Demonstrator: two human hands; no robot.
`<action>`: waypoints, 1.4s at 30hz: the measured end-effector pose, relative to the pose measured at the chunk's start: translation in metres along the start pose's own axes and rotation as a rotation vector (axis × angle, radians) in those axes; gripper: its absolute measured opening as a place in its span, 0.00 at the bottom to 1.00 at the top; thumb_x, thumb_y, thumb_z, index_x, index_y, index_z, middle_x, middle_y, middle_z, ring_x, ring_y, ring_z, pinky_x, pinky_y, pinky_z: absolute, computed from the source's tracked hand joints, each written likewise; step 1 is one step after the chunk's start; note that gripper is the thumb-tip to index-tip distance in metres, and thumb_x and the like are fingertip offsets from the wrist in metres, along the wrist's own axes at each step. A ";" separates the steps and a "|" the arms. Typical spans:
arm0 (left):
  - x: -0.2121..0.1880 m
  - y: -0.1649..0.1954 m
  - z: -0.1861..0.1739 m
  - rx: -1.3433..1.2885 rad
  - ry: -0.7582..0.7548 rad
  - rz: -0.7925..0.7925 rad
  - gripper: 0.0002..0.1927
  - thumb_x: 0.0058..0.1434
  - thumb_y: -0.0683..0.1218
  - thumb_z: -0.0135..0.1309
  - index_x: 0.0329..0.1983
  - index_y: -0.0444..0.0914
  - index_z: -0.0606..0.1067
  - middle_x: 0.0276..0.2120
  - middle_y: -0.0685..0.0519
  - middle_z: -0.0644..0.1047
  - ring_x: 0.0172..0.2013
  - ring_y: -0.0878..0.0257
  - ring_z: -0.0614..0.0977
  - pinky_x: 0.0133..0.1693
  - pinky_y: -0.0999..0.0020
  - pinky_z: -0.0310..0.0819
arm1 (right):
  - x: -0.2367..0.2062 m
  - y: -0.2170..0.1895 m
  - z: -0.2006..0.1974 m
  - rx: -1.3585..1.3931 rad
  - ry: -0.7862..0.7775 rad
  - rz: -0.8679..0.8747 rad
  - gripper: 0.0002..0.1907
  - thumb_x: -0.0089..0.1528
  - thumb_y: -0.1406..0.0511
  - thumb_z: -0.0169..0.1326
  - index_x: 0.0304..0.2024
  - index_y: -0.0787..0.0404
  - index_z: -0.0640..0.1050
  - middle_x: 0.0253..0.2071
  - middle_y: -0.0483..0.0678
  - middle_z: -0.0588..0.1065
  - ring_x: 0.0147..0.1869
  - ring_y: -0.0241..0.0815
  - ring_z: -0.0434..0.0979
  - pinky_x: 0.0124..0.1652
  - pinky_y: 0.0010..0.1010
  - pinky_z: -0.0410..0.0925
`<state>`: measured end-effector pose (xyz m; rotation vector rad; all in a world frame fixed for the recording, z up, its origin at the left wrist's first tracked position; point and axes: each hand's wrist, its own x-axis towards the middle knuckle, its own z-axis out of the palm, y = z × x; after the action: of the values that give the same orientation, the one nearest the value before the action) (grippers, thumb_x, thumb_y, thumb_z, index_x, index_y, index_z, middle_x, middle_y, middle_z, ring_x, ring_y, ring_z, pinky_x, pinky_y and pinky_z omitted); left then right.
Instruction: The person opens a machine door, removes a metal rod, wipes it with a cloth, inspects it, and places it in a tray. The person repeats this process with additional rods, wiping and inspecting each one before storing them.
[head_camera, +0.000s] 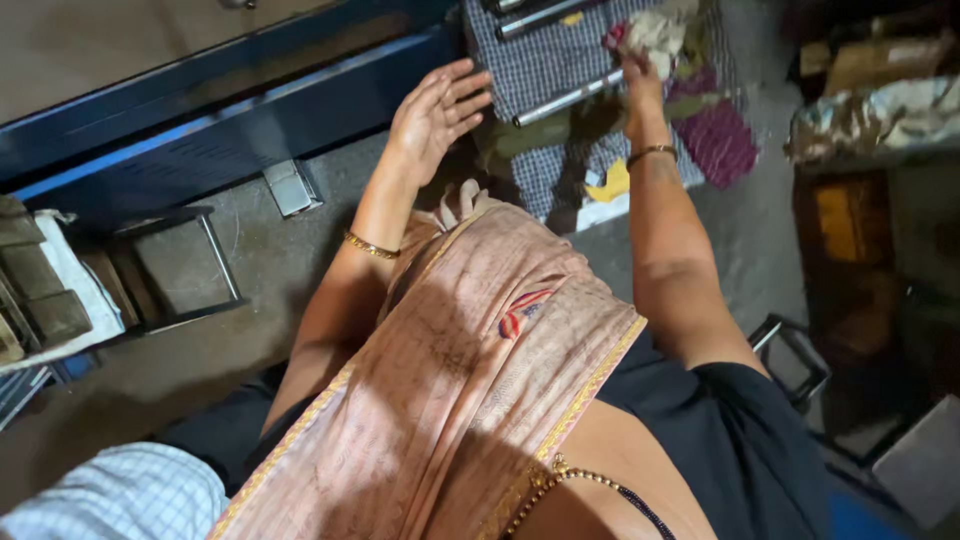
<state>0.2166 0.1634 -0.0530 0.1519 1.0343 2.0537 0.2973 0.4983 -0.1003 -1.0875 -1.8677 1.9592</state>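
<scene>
Nearest my view is the peach draped cloth (470, 370) with its gold border, hanging over the person's front and hiding much of what lies below; a beaded chain (590, 490) shows at its lower edge. Beyond it I see the blue metal frame (250, 110) running across the upper left, and the checked fabric (560, 60) spread on the floor ahead, with long metal rods (565, 98) lying on it. Around that sit a magenta cloth (715, 135) and a yellow scrap (612, 183). The right hand (640, 75) is up at the far side, its fingers closed around a crumpled pale cloth bundle (655, 35) held above the checked fabric, just beside the rods. The left hand (435, 115) hovers over the near edge of the same heap, fingers spread and flat, gripping nothing. My judgement is that the sorting of this pile is only partly along: one bundle is lifted clear, while the rods, the magenta piece and the yellow scrap lie where they are, apparently untouched. What sits under the left palm I cannot tell
</scene>
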 end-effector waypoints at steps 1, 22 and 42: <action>0.002 0.001 -0.005 0.017 0.035 -0.006 0.24 0.73 0.53 0.42 0.68 0.38 0.67 0.61 0.47 0.78 0.55 0.57 0.81 0.56 0.60 0.76 | 0.009 0.003 0.003 -0.159 0.005 -0.082 0.29 0.66 0.55 0.54 0.69 0.50 0.69 0.70 0.53 0.67 0.72 0.59 0.63 0.63 0.58 0.61; 0.019 0.026 -0.018 0.071 0.186 -0.030 0.18 0.72 0.49 0.40 0.59 0.40 0.73 0.53 0.49 0.81 0.49 0.58 0.83 0.51 0.61 0.76 | -0.014 -0.074 0.032 -0.248 0.275 -0.609 0.10 0.64 0.66 0.60 0.45 0.66 0.81 0.43 0.53 0.81 0.45 0.44 0.81 0.48 0.34 0.73; 0.018 -0.001 0.024 0.388 -0.066 0.261 0.36 0.55 0.43 0.68 0.67 0.37 0.69 0.56 0.53 0.78 0.54 0.65 0.78 0.56 0.66 0.73 | -0.066 -0.109 0.082 0.669 -0.629 -0.294 0.16 0.62 0.71 0.51 0.52 0.64 0.76 0.53 0.54 0.76 0.57 0.49 0.77 0.57 0.39 0.71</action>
<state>0.2151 0.1914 -0.0421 0.5765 1.4240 2.0347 0.2563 0.4128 0.0179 -0.0014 -1.2715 2.6068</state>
